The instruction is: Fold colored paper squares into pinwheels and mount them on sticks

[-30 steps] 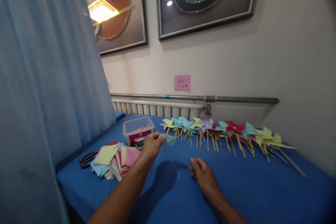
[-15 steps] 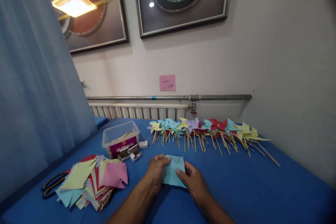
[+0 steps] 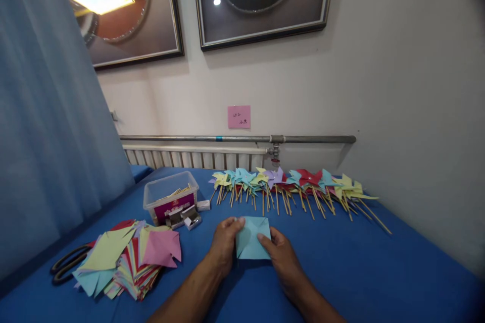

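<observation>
A light blue paper square (image 3: 253, 243) lies on the blue table (image 3: 359, 267) just in front of me. My left hand (image 3: 224, 242) pinches its left edge near the top corner. My right hand (image 3: 279, 255) presses a fingertip on its middle right part. To the left lies a stack of cut coloured paper squares (image 3: 129, 257), pink and yellow on top. A row of finished paper pinwheels on wooden sticks (image 3: 291, 186) runs along the far side of the table.
A clear plastic box with sticks (image 3: 170, 201) stands left of the pinwheels, small metal boxes (image 3: 185, 217) beside it. Black scissors (image 3: 66, 266) lie at the far left edge. A blue curtain (image 3: 49, 126) hangs at left; a radiator and pipe (image 3: 235, 139) run along the wall.
One second ago my left hand held the blue paper up near the box and my right hand rested shut. Now both hands hold the paper flat on the table in front of me.
</observation>
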`<state>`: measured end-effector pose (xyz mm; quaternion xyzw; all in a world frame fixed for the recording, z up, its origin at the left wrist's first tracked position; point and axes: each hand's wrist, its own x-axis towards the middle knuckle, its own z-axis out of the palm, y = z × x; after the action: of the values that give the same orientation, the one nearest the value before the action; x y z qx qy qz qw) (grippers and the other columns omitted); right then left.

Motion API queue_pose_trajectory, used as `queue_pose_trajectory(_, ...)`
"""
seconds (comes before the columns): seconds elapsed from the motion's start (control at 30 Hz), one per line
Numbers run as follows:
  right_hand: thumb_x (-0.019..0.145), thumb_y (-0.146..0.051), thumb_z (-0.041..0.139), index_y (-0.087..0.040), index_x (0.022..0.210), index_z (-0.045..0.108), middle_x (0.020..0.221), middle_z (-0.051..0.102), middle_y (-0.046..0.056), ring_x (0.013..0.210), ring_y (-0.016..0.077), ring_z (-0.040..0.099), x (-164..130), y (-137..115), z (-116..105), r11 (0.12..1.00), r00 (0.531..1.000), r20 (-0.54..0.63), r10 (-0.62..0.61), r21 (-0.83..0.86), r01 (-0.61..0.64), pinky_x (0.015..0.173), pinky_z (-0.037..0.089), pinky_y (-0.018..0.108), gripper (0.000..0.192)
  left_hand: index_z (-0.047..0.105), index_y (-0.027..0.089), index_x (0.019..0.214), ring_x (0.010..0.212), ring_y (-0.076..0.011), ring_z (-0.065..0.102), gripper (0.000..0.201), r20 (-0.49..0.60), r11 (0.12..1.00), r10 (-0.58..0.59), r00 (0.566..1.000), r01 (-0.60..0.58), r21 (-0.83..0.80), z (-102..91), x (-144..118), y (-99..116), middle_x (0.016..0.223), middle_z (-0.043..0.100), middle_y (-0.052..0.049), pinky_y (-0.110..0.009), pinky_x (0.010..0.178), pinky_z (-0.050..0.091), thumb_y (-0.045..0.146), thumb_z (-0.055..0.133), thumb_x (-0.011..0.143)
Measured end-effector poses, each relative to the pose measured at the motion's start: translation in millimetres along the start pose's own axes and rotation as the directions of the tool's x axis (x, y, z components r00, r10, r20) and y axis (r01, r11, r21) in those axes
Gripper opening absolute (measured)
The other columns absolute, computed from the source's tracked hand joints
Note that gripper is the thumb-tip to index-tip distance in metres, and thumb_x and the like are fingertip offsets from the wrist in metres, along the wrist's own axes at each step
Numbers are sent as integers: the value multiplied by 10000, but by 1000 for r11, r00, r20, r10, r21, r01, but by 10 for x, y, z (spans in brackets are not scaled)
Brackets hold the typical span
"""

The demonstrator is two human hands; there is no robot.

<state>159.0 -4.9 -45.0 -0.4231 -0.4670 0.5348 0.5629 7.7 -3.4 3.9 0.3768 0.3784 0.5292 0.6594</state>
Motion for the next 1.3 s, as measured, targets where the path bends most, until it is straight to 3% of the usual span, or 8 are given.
queue_pose_trajectory(0.1,716,-576,777,-189,1032,715,919,786,82,821,275,734,-42,-65,13,999,998,65,12,31,-14,771,574,404,503,610,155,696,482,-106,503,508,-104,998,48,993,-43,50,-28,35,-59,551,596,25,-247,514,410,469,924,452)
queue_pose_trajectory(0.27,712,-593,782,-180,1099,722,984,787,100,876,291,740,-75,-116,41,998,992,118,49,36,-54,808,578,419,570,601,158,683,465,-98,488,480,-98,997,42,994,-36,63,-27,53,-90,532,585,34,-242,497,393,448,910,457)
queue_pose_trajectory(0.53,695,-568,782,-161,1059,727,849,790,82,785,280,743,-32,-4,-8,997,998,22,61,-47,-60,705,583,377,549,652,132,739,506,-111,539,477,-84,997,54,995,-50,54,-18,48,-78,616,658,-5,-252,529,433,429,912,473)
queue_pose_trajectory(0.9,652,-560,827,-157,986,734,786,785,71,723,263,742,-24,32,26,996,998,-41,56,68,-53,641,577,331,532,642,133,677,470,-96,484,444,-160,997,64,985,-58,41,-30,81,-90,541,613,12,-234,490,375,421,900,460)
queue_pose_trajectory(1.03,646,-553,824,-159,954,738,750,779,60,672,252,729,-10,37,34,998,994,-99,42,60,-36,634,573,335,507,649,136,693,452,-86,437,397,-218,986,105,970,-73,147,-36,103,-99,520,580,32,-228,471,330,408,859,494)
queue_pose_trajectory(1.13,641,-543,818,-167,944,740,743,780,58,671,259,730,0,40,44,998,991,-124,52,53,-46,650,577,350,489,627,148,676,457,-76,390,332,-242,951,198,950,-127,283,-54,109,-99,507,522,57,-221,468,294,384,823,548)
queue_pose_trajectory(1.3,656,-542,798,-175,955,745,763,787,68,717,278,742,18,66,33,997,990,-131,57,51,-51,695,586,374,476,637,155,693,549,-99,443,180,-123,831,376,918,-276,482,-36,31,-84,585,537,40,-224,541,339,312,724,690)
